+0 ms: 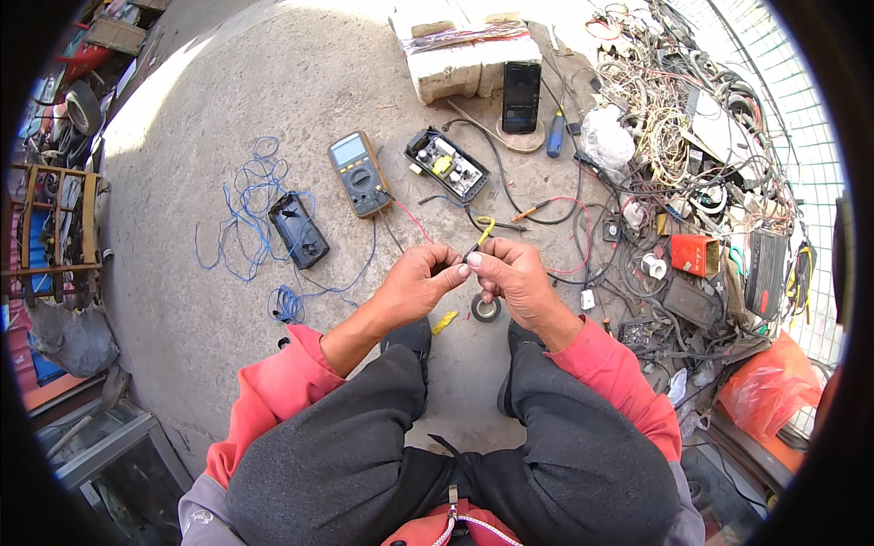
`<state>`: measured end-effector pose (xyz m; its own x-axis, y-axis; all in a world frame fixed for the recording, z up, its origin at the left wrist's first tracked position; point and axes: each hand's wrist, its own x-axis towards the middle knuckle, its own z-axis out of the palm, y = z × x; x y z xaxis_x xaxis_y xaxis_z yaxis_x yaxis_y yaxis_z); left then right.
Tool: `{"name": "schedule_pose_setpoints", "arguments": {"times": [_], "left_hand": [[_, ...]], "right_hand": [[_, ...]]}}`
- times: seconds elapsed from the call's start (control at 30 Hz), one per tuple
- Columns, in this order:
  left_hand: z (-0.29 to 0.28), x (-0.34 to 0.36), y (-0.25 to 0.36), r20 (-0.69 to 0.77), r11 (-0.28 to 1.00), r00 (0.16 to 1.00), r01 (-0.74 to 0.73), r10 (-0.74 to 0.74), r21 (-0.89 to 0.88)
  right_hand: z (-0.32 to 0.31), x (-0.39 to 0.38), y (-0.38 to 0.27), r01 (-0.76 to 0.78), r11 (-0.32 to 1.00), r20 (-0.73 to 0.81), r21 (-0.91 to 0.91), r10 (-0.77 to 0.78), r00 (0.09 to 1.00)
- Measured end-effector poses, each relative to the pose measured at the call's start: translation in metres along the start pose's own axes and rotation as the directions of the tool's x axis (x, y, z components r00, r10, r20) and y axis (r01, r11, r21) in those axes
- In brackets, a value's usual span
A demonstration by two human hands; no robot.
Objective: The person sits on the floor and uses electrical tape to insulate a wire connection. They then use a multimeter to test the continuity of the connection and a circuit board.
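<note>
Jacket: red, closest to us, with dark trousers beyond.
Wire: between our hands, black with a bent yellow end; we judge it light, bendy and not slippery, its thin end perhaps easily broken.
Left hand: thumb and finger pinched together on the wire.
Right hand: pinched on it too, just beside the left.
Best hold: fingertips on the black part, we would say.
Writing: pale logo on grey cloth, too small for us; lettering on the red box.
</note>
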<state>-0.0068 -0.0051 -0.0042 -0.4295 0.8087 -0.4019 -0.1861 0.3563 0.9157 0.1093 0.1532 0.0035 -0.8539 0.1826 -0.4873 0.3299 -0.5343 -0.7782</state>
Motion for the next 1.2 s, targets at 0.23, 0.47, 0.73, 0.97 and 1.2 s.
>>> {"name": "schedule_pose_setpoints", "arguments": {"times": [0.23,0.47,0.73,0.97,1.2], "left_hand": [[-0.001,-0.003,0.0,0.099,0.995,0.995,0.012,-0.023,0.104],[-0.004,0.0,-0.002,0.112,0.988,0.991,-0.09,0.076,0.129],[-0.005,0.0,0.002,0.113,0.985,0.986,-0.134,0.122,0.104],[0.006,-0.006,0.011,-0.081,0.904,0.956,-0.236,0.282,0.357],[0.012,-0.005,0.015,-0.142,0.817,0.875,-0.359,0.462,0.451]], "right_hand": [[0.001,0.003,0.007,0.05,0.972,-0.103,-0.229,-0.076,0.992],[-0.001,0.005,0.011,0.093,0.942,-0.158,-0.324,-0.151,0.976],[0.001,0.004,0.008,0.087,0.953,-0.198,-0.291,-0.149,0.969],[0.005,0.005,0.006,0.044,0.994,-0.221,-0.096,-0.064,0.973],[0.009,0.002,0.003,0.029,1.0,-0.249,0.006,-0.027,0.968]]}}
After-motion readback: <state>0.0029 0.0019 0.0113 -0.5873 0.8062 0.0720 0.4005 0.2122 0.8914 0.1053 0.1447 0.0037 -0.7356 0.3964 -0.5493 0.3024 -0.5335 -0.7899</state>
